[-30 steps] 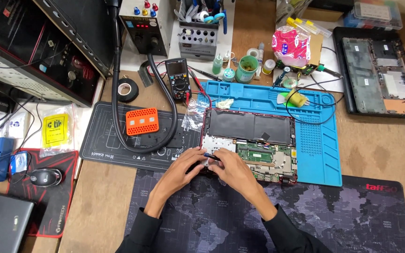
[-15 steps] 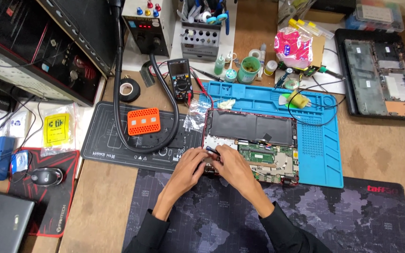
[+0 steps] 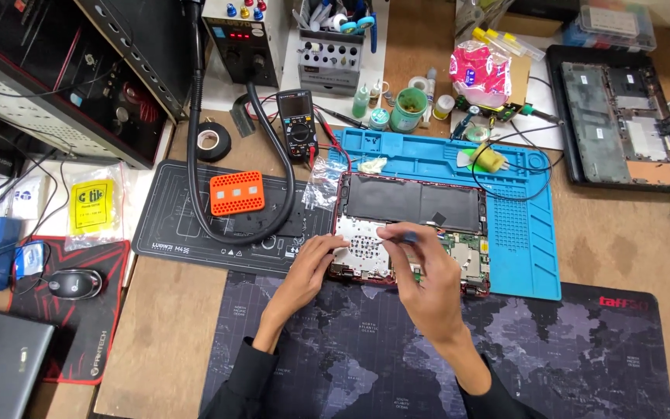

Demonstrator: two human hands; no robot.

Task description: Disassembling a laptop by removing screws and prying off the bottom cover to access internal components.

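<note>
Blue mat point(image 3: 540, 256) carries the opened laptop point(image 3: 412, 225) | right hand point(image 3: 428, 283) pinches a thin tool point(image 3: 403, 237) over its board | left hand point(image 3: 312, 268) fingers spread, resting on laptop's left edge, holding nothing.

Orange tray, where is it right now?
In the head view, the orange tray lies on the black mat left of the opened laptop, inside the black hose loop, below the tape roll.

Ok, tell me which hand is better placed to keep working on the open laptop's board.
Right hand: it holds the small tool over the board. Left hand just rests at the laptop's edge.
</note>
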